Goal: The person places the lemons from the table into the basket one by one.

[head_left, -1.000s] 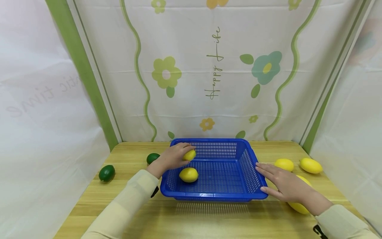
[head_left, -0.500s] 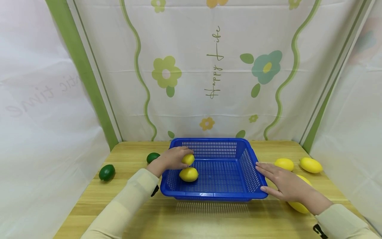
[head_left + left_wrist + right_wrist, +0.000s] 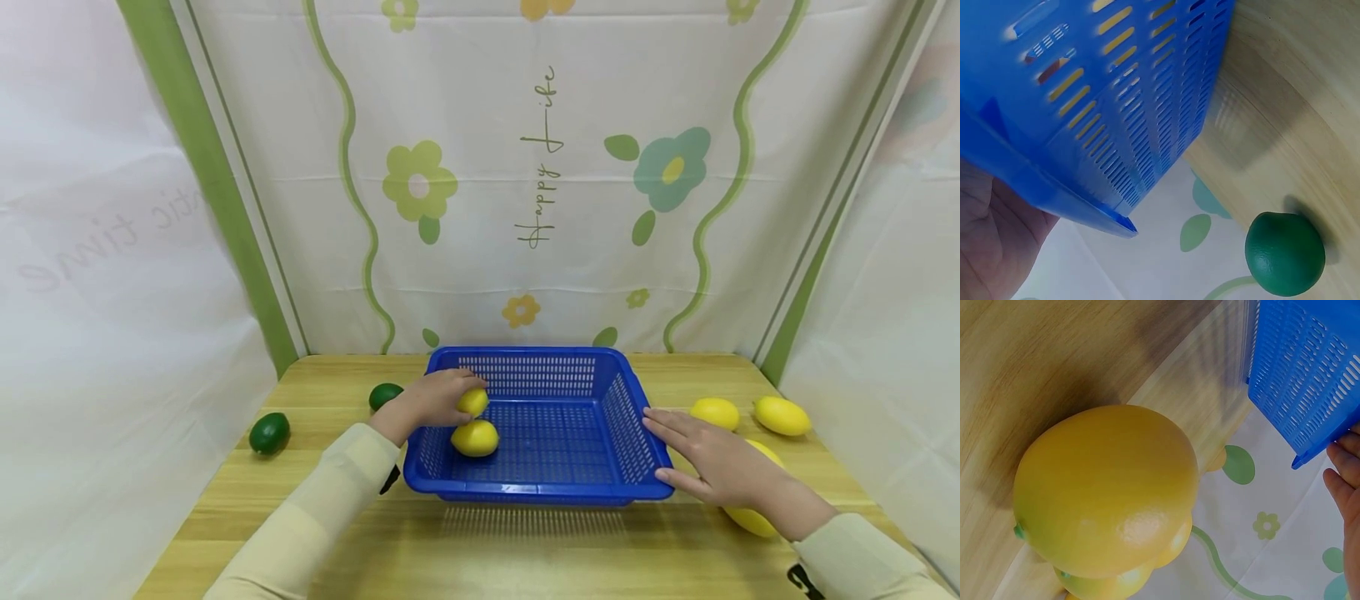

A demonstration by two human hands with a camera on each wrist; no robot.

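Note:
A blue plastic basket (image 3: 525, 489) with slotted walls stands on the table. My left hand (image 3: 433, 398) reaches over its left rim and holds a yellow lemon (image 3: 473, 402) low inside, its fingers curled over the fruit. Just in front of that one, a second lemon (image 3: 475, 438) lies on the basket floor. My right hand (image 3: 723, 467) rests with nearly straight fingers on the basket's right rim. In the left wrist view, the basket wall hides most of the held lemon.
Two dark green fruits, one farther left (image 3: 268, 433) and one beside the basket (image 3: 1285, 254), lie on the wooden table (image 3: 360, 550). Right of the basket are two yellow fruits (image 3: 715, 414) and a larger yellow fruit (image 3: 1107, 490) under my right forearm. A flowered curtain (image 3: 480, 250) hangs behind.
Over the first half second, my left hand lowered the lemon slightly toward the other one and the basket floor. It has stayed there since. My right hand has not moved.

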